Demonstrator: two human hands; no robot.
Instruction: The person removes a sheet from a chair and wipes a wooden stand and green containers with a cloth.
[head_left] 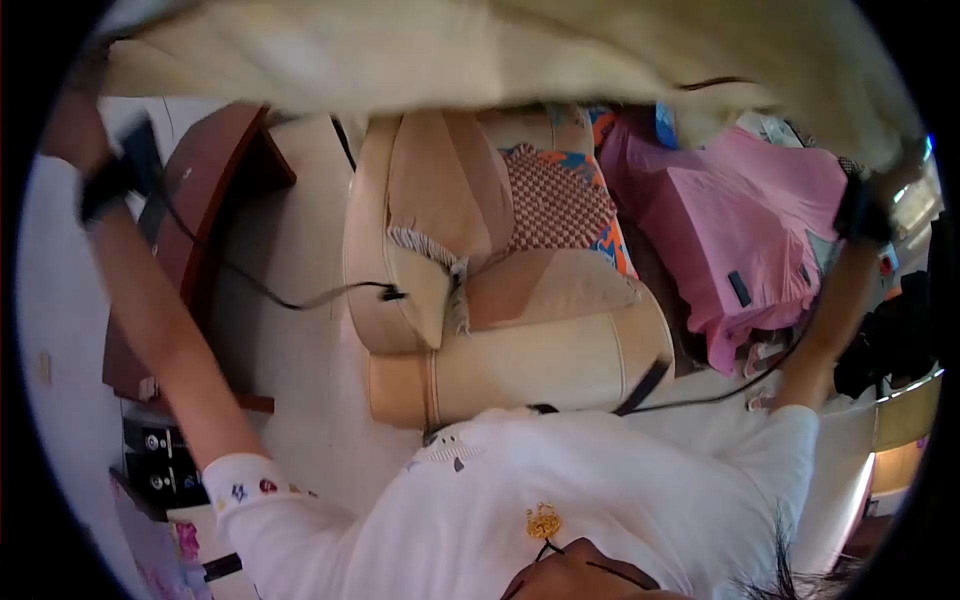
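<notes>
A cream cloth stretches across the top of the view, raised and blurred by motion. My left hand is up at the far left, closed at one end of the cloth, its fingers mostly in shadow. At the far right, my right hand grips the other end, smeared and partly cut by the lens edge. Both arms are spread wide. A black band with a cable sits on each wrist. Below the cloth stands a cream sofa with a checked brown cushion on its seat.
A pink cloth covers a table right of the sofa, with a dark remote-like object on it. A dark wooden cabinet stands at the left, near black speakers. Black cables hang from my wrists.
</notes>
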